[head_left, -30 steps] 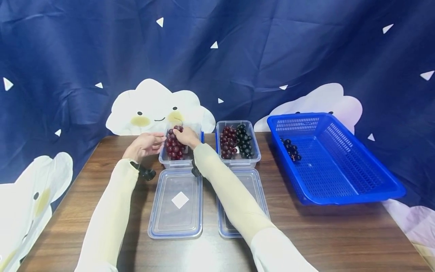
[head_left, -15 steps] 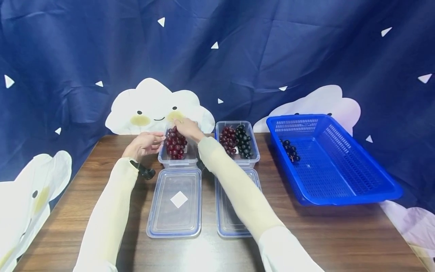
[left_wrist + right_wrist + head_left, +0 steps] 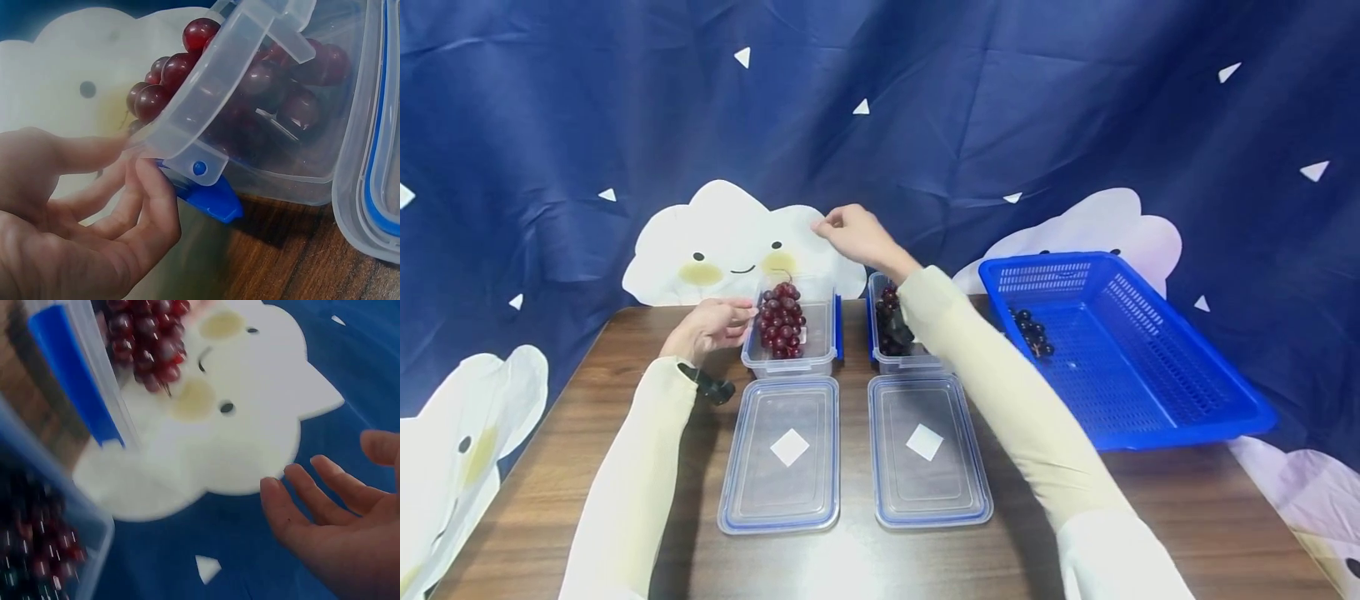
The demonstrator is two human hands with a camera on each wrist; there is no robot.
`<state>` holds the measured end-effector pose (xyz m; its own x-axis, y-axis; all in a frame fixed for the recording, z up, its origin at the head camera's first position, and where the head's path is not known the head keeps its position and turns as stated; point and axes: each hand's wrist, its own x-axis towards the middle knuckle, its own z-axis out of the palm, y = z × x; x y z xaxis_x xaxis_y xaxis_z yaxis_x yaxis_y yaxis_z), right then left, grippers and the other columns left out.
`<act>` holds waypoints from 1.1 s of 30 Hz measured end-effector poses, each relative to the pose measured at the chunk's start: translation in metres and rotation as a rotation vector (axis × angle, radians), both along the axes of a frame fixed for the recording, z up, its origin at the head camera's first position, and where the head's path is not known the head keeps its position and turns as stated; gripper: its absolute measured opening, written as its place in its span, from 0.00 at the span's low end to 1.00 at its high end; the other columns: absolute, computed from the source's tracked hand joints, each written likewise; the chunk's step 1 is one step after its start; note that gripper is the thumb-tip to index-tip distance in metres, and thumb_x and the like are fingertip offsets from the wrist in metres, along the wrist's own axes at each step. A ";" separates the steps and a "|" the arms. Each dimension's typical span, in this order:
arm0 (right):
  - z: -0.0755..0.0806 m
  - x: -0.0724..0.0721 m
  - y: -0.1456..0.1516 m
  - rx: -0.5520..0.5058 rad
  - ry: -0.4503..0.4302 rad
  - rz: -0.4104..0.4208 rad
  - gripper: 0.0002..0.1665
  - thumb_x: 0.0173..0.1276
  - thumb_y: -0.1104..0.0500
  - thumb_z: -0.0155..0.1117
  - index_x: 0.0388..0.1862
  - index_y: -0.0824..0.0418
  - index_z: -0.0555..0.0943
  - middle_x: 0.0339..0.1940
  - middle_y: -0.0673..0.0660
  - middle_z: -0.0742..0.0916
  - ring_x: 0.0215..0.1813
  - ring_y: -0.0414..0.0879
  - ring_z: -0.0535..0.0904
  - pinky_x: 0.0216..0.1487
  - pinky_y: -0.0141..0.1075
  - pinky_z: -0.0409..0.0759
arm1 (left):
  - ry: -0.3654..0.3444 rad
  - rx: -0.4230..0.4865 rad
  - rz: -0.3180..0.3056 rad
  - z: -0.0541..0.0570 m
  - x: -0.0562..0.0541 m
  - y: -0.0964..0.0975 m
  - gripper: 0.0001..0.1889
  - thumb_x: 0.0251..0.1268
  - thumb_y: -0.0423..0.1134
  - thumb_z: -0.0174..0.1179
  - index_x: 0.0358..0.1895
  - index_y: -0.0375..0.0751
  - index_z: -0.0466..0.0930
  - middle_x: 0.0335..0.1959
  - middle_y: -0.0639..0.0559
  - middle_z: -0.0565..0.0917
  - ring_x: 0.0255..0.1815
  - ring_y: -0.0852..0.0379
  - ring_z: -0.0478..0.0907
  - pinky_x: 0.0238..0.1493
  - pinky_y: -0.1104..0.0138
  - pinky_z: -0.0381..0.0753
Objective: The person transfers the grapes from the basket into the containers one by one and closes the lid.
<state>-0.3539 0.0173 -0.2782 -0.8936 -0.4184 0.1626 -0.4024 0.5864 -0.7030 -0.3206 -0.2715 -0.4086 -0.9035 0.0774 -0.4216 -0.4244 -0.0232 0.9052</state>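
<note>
My left hand [image 3: 707, 327] pinches the rim of the left clear plastic container [image 3: 784, 367] between thumb and fingers, close to a blue latch [image 3: 209, 200] in the left wrist view. A bunch of red grapes [image 3: 781, 323] lies inside, its stem rising at the back. My right hand [image 3: 859, 237] is raised in the air behind the second container [image 3: 904, 363], holding nothing; its fingers [image 3: 281, 509] are loosely bent in the right wrist view. Red and dark grapes [image 3: 40, 544] lie in that second container, partly hidden by my right wrist in the head view.
Two clear lids, the left lid [image 3: 778, 500] and the right lid [image 3: 932, 500], lie flat on the wooden table [image 3: 1000, 558] in front of the containers. At the right stands a blue basket [image 3: 1165, 437] with a small bunch of black grapes [image 3: 1032, 333]. A curtain [image 3: 925, 100] hangs behind.
My right hand has let go of the red grapes, risen out of the left container and moved right. The left hand stays at the container's rim.
</note>
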 end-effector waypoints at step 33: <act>-0.057 0.038 0.280 0.338 -0.085 -0.170 0.42 0.73 0.45 0.71 0.72 0.73 0.71 0.68 0.76 0.80 0.68 0.71 0.77 0.70 0.67 0.76 | 0.001 0.037 -0.028 -0.008 0.009 -0.006 0.14 0.79 0.31 0.57 0.61 0.42 0.71 0.33 0.59 0.83 0.35 0.64 0.80 0.38 0.75 0.85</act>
